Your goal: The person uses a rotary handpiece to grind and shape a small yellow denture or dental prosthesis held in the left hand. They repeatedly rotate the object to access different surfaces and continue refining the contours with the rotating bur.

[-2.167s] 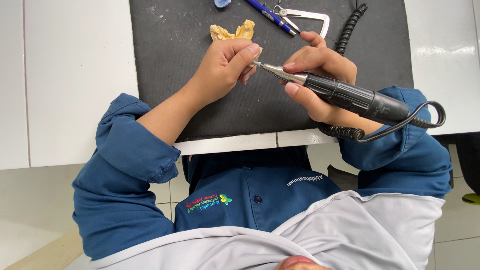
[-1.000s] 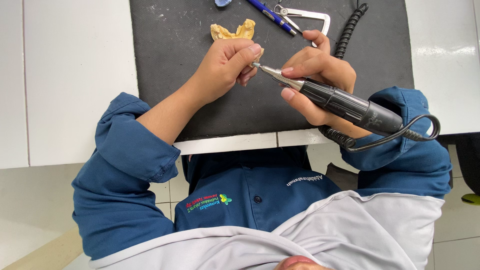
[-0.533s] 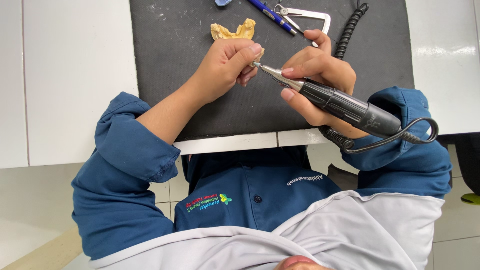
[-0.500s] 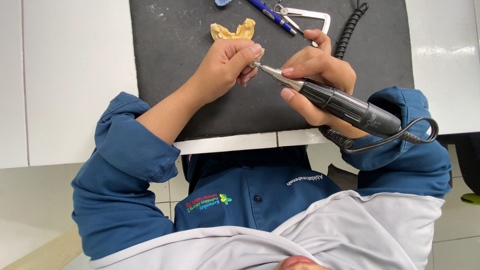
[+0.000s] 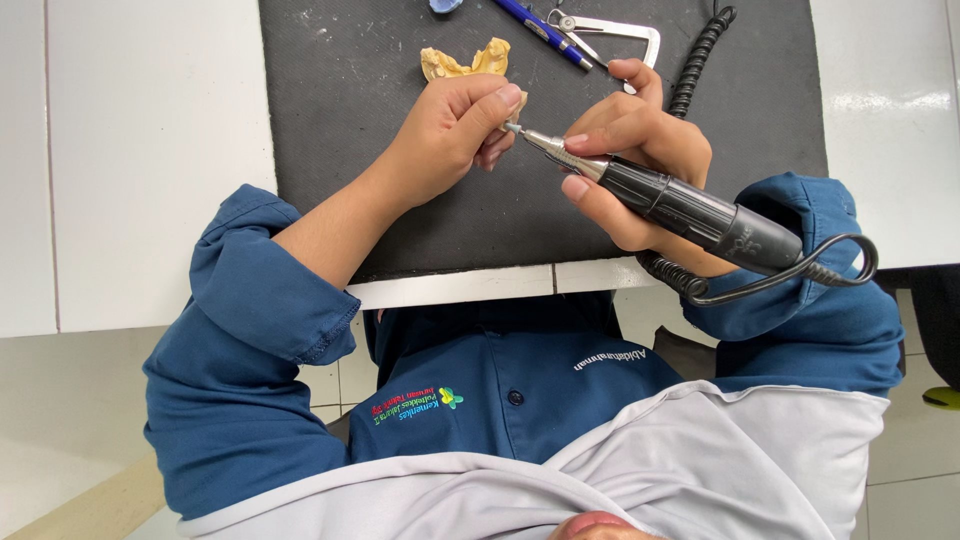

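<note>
Black mat (image 5: 360, 120); left hand (image 5: 450, 125) pinches piece; right hand's (image 5: 640, 165) handpiece (image 5: 680, 205) touching.

1 handpiece (image 5: 690, 210), 1 pen (image 5: 540, 30), maybe 1 cast (image 5: 462, 65)

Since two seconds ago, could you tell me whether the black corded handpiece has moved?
Yes: the handpiece tilted, its cable end swinging toward the near edge of the dark mat; its tip stayed.

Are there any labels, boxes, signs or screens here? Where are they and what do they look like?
No boxes, signs or screens.
Shirt badge: chest of the blue shirt, a small flower shape with colourful stitched lettering.
Stitched lettering: other side of the chest, a short white line.
Print on the black handpiece: tiny, pale.
</note>
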